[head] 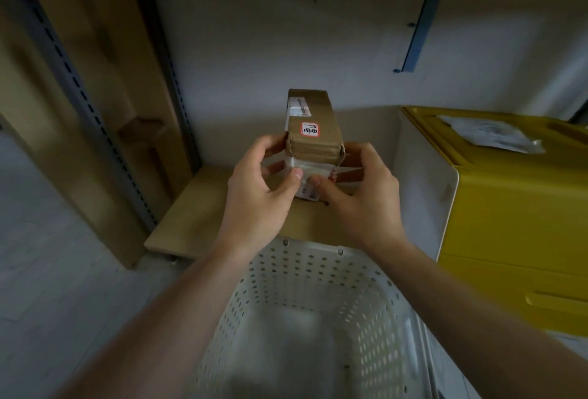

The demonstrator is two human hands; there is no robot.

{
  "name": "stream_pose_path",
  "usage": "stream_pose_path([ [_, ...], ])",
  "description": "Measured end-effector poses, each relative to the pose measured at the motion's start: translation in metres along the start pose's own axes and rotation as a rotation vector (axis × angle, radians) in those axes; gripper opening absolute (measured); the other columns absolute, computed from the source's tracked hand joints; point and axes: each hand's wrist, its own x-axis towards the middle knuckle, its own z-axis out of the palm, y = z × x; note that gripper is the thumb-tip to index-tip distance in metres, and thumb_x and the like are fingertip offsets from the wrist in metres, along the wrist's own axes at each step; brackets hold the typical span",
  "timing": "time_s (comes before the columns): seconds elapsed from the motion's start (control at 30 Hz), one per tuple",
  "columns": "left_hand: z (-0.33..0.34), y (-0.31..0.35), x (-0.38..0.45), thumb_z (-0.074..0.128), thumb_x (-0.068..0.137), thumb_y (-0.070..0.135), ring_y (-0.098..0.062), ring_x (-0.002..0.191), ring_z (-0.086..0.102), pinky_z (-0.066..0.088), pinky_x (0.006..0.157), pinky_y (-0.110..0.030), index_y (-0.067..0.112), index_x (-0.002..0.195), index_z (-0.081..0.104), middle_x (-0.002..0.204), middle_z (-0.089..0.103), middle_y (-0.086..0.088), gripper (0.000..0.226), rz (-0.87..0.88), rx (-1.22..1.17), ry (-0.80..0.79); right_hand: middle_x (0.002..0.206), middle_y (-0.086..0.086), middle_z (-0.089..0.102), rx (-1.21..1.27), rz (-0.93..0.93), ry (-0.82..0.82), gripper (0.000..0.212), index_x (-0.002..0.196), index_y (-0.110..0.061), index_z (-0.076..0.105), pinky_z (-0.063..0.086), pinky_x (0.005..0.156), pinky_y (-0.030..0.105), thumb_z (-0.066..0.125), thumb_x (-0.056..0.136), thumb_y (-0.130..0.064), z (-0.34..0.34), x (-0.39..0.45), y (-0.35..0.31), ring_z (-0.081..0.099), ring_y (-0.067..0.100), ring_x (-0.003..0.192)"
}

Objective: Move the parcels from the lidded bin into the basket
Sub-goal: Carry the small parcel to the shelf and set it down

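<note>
A long brown cardboard parcel (313, 125) with a red-edged white label stands on end in the middle of the view. My left hand (259, 188) and my right hand (362, 195) both grip its lower end, thumbs pressed on a white shipping label. The parcel is held above the shelf board, just beyond the far rim of the white perforated basket (305, 297), whose inside shows no parcels. The yellow lidded bin (515, 214) stands to the right on the shelf, its lid down, with a clear plastic pouch (486, 134) lying on top.
A wooden shelf board (191, 217) carries the bin; another shelf runs overhead. A slotted metal upright (79, 90) and wooden panels stand at the left. A blue bracket (420, 32) is fixed to the white back wall. Grey floor lies at the lower left.
</note>
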Motion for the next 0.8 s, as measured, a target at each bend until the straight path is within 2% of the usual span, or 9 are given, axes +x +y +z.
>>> stream_pose_path([
  [0.13,-0.002,-0.008,0.001,0.071,0.093,0.017,-0.007,0.122,0.062,0.055,0.101,-0.042,0.028,0.132,0.057,0.13,0.065,0.014,0.043,-0.026,0.011,0.002,0.098,-0.026,0.063,0.026,0.039,-0.021,0.046,0.114,-0.031,0.056,0.045,0.073,0.001,0.086,0.079,-0.028,0.003,-0.001,-0.002,0.06,-0.015,0.093],
  [0.33,0.002,-0.031,0.012,0.068,0.095,0.017,-0.009,0.117,0.066,0.057,0.098,-0.042,0.031,0.123,0.06,0.123,0.068,0.013,0.032,-0.061,-0.007,-0.012,0.096,-0.024,0.063,0.026,0.115,-0.06,0.045,0.116,-0.028,0.059,0.044,0.071,-0.002,0.086,0.079,-0.025,0.012,0.006,0.009,0.06,-0.018,0.088],
  [0.43,0.008,-0.046,0.021,0.065,0.096,0.031,-0.01,0.111,0.069,0.058,0.095,-0.046,0.032,0.117,0.062,0.118,0.07,0.011,0.021,-0.113,-0.041,-0.016,0.096,-0.024,0.063,0.029,0.172,-0.08,0.047,0.119,-0.026,0.058,0.044,0.071,-0.002,0.085,0.081,-0.023,0.019,0.011,0.02,0.06,-0.014,0.086],
  [0.5,0.015,-0.058,0.03,0.062,0.096,0.039,-0.011,0.108,0.069,0.058,0.094,-0.049,0.031,0.111,0.063,0.113,0.071,0.009,0.018,-0.178,-0.087,0.013,0.097,-0.022,0.064,0.038,0.216,-0.093,0.048,0.119,-0.029,0.056,0.048,0.069,0.004,0.084,0.082,-0.021,0.028,0.016,0.029,0.062,-0.01,0.088],
  [0.6,0.026,-0.082,0.044,0.058,0.1,0.038,-0.014,0.107,0.069,0.057,0.095,-0.051,0.031,0.102,0.063,0.111,0.072,0.004,0.009,-0.288,-0.116,0.063,0.099,-0.018,0.066,0.027,0.299,-0.104,0.042,0.116,-0.029,0.057,0.047,0.066,0.009,0.082,0.085,-0.019,0.046,0.028,0.049,0.062,-0.007,0.086],
  [0.67,0.034,-0.102,0.054,0.056,0.101,0.038,-0.018,0.105,0.07,0.057,0.094,-0.052,0.031,0.099,0.062,0.109,0.072,0.001,0.009,-0.362,-0.104,0.077,0.106,-0.013,0.069,-0.001,0.366,-0.107,0.038,0.12,-0.024,0.061,0.048,0.072,0.011,0.079,0.087,-0.017,0.061,0.034,0.066,0.064,-0.002,0.089],
  [0.73,0.04,-0.124,0.06,0.056,0.101,0.038,-0.02,0.102,0.071,0.057,0.093,-0.053,0.031,0.098,0.063,0.107,0.073,0.0,0.01,-0.435,-0.098,0.063,0.114,-0.006,0.07,-0.055,0.404,-0.119,0.037,0.12,-0.02,0.061,0.051,0.08,0.02,0.078,0.088,-0.015,0.075,0.038,0.086,0.065,0.008,0.099],
  [0.8,0.046,-0.144,0.064,0.058,0.099,0.039,-0.021,0.1,0.072,0.057,0.093,-0.053,0.031,0.099,0.064,0.106,0.074,0.0,0.011,-0.508,-0.09,0.031,0.116,-0.004,0.069,-0.078,0.458,-0.152,0.035,0.117,-0.018,0.059,0.048,0.075,0.017,0.078,0.088,-0.014,0.085,0.039,0.106,0.063,0.009,0.098],
])
